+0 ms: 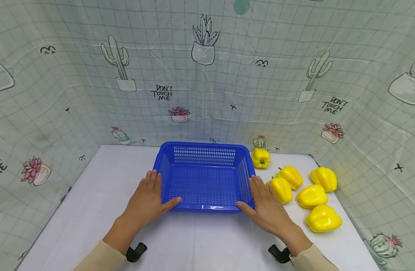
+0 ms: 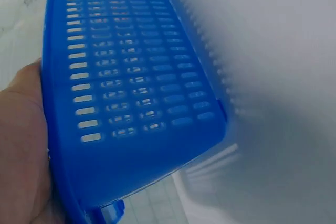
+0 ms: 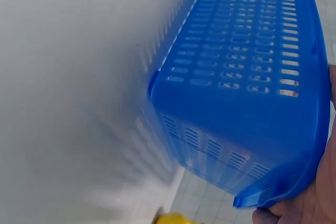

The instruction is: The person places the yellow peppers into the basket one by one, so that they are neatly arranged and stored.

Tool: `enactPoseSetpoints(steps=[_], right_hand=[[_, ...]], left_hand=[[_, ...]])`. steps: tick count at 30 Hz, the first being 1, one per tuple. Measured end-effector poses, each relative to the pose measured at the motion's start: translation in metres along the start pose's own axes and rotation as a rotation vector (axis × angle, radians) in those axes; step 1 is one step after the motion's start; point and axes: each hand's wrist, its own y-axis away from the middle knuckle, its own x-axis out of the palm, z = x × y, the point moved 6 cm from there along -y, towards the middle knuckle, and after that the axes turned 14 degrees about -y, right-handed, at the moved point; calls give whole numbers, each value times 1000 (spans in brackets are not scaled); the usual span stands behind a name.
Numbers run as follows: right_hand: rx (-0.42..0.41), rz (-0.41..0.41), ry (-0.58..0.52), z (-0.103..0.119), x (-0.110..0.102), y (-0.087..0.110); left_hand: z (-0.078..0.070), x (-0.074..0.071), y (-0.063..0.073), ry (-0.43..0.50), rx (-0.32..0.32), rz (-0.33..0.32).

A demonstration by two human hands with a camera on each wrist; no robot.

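Note:
A blue plastic basket with slotted walls sits upright on the white table, and nothing lies in it. At its front left corner is my left hand, fingers straight along the side rim and thumb laid on the front rim. My right hand mirrors this at the front right corner, its thumb also on the front rim. In the left wrist view, the hand rests against the rim above the basket's slotted wall. The right wrist view has fingers at the rim of the basket.
Several yellow bell peppers lie right of the basket, one pepper close beside my right hand. Another pepper is at the back right corner of the basket. A patterned curtain surrounds the white table at back and sides.

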Motion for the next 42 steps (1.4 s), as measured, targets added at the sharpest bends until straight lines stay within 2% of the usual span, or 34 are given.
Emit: enactPoseSetpoints(steps=[5, 14, 22, 28, 33, 38, 42], right_hand=[[-16, -25, 16, -5, -4, 12], [-15, -18, 25, -2, -2, 21], [0, -14, 20, -2, -2, 22], [-5, -15, 11, -1, -1, 22], [-11, -8, 16, 0, -2, 21], [-43, -2, 5, -3, -11, 18], [-71, -8, 17, -15, -28, 13]], left_hand=[[-10, -6, 9, -3, 44, -4], [-9, -10, 19, -12, 61, 19], [2, -9, 14, -44, 73, 40], [12, -6, 10, -38, 101, 51], [15, -5, 10, -15, 117, 52], [16, -4, 10, 13, 114, 61], [15, -3, 9, 23, 115, 66]])
